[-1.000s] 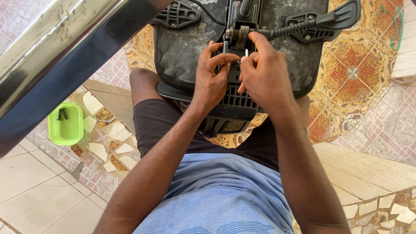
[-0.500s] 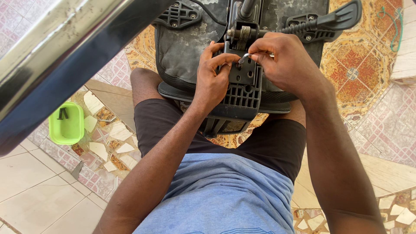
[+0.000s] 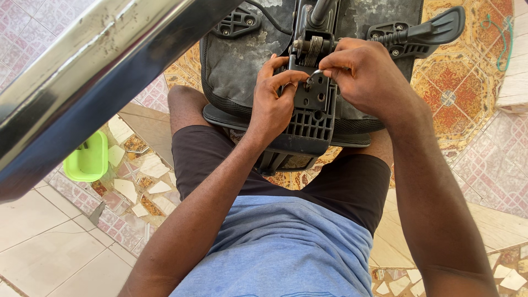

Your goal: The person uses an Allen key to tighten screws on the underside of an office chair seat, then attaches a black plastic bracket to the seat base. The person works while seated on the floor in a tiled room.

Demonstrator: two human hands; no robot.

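Upturned chair seat [image 3: 242, 60] lies across the person's knees, underside up. Black plastic plate [image 3: 313, 110] sits mid-seat, running from the spring [image 3: 313, 48] at the top to a ribbed end by the lap.

Left hand [image 3: 272, 104] grips the plate's left edge, fingers curled, thumb and forefinger closed on its upper corner. Right hand [image 3: 366, 74] is over the plate's top right, fingers bunched and pinched on a small metal tool [image 3: 316, 72], likely a hex key; tip is at a hole in the plate. Most of the tool is hidden in the hand, so the type is not certain.

Around it:
- Lever [image 3: 426, 30] with paddle end sticks out to the right, just behind the right hand's knuckles.
- Bracket [image 3: 236, 22] bolted top left of the seat, with a cable running past it.
- Chrome bar [image 3: 82, 77], blurred and close to the camera, cuts diagonally across the upper left and blocks the view of that part of the floor.
- Green tray [image 3: 88, 159] on the mosaic floor, left of the knee, partly under the bar.
- Patterned tiles [image 3: 462, 93] to the right of the seat.
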